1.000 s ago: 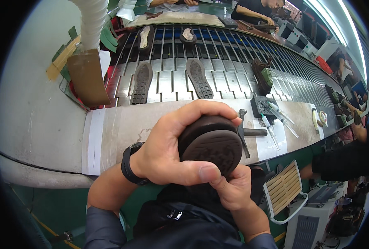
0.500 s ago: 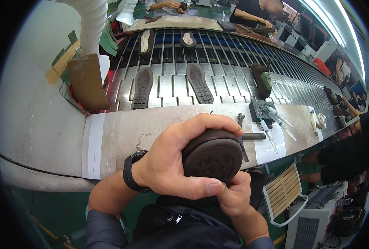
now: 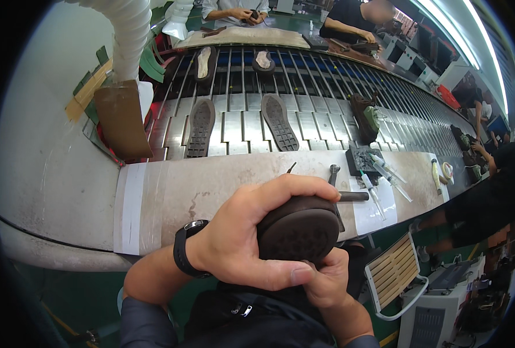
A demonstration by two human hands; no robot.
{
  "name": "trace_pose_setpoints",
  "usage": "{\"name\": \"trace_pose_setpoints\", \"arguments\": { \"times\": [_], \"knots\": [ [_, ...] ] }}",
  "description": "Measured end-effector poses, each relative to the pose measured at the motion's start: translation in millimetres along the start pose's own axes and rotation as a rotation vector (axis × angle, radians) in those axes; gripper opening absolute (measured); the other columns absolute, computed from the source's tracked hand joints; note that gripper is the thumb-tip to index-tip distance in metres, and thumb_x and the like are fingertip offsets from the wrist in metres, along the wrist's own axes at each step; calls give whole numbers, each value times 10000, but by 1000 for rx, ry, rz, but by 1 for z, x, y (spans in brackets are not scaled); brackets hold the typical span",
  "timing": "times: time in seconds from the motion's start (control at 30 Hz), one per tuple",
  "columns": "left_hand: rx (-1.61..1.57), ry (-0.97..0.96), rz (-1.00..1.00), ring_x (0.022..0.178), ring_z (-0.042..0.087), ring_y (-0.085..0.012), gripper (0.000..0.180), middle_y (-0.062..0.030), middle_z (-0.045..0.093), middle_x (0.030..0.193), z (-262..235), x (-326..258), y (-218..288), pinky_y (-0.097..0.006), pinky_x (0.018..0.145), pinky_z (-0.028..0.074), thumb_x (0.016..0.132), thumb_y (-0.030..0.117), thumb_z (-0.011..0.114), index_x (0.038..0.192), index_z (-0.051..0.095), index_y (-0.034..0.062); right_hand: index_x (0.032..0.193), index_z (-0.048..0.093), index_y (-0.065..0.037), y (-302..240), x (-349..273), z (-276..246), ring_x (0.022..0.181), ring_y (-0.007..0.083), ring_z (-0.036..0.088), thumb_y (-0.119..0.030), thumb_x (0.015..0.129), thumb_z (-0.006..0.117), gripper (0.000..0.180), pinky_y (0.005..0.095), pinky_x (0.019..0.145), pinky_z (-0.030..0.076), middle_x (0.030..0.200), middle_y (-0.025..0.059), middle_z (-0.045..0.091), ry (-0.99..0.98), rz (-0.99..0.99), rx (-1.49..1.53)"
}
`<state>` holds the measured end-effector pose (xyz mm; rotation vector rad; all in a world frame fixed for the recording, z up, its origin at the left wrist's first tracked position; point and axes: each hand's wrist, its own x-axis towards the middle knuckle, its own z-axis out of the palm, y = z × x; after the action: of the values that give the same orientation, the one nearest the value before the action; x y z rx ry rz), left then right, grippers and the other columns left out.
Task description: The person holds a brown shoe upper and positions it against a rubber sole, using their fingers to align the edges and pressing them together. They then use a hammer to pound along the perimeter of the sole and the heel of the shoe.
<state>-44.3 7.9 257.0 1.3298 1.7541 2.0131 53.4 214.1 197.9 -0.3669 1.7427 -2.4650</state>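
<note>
My left hand point(image 3: 243, 235) wraps over the top and side of a dark brown shoe point(image 3: 301, 229), whose studded sole faces me. Under the shoe, my right hand point(image 3: 327, 281) grips it from below, thumb against the sole's lower edge. I hold the shoe close to my body, just in front of the pale workbench point(image 3: 170, 194). A black watch point(image 3: 182, 255) sits on my left wrist.
A hammer point(image 3: 341, 188) and brushes point(image 3: 379, 177) lie on the bench beside a dark block point(image 3: 361, 156). Two dark soles point(image 3: 200, 127) point(image 3: 279, 122) ride the slatted conveyor point(image 3: 327, 104). A white duct point(image 3: 131, 35) hangs at left. Other people work at the far end and right.
The shoe has turned slightly in my hands and my left thumb has slid along the sole's lower edge. The soles on the conveyor have drifted a little.
</note>
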Motion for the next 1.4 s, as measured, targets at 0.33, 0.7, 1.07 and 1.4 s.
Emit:
{"name": "trace_pose_setpoints", "arguments": {
  "times": [0.33,0.7,1.07,1.4],
  "knots": [
    [-117,87,-122,1198,712,-295,608,-300,634,1438,6,-3,13,-415,1082,533,1070,373,578,1458,547,-94,1345,717,47,2,0,2,1166,169,698,-52,1042,733,319,341,1038,547,1263,120,777,-18,-22,63],
    [64,39,-5,1205,741,-350,592,-342,640,1443,-2,-4,14,-424,1055,560,1118,417,555,1449,576,-73,1339,722,49,-5,1,10,1134,160,707,-48,1041,732,313,323,1012,557,1228,113,787,-5,-2,47],
    [15,311,-281,1205,724,-273,296,-287,725,1333,10,8,43,-394,1072,550,1087,209,643,1231,719,-38,1265,751,51,-4,10,0,1073,146,714,-95,1024,766,282,314,956,578,1168,93,799,-26,45,-55],
    [-467,289,-201,1252,701,-239,480,-208,712,1356,-8,45,-24,-370,1115,557,1188,321,446,1360,655,-76,1316,688,91,15,70,-72,1159,294,757,-242,986,819,486,425,1034,597,1279,207,758,-215,87,298]
  ]
}}
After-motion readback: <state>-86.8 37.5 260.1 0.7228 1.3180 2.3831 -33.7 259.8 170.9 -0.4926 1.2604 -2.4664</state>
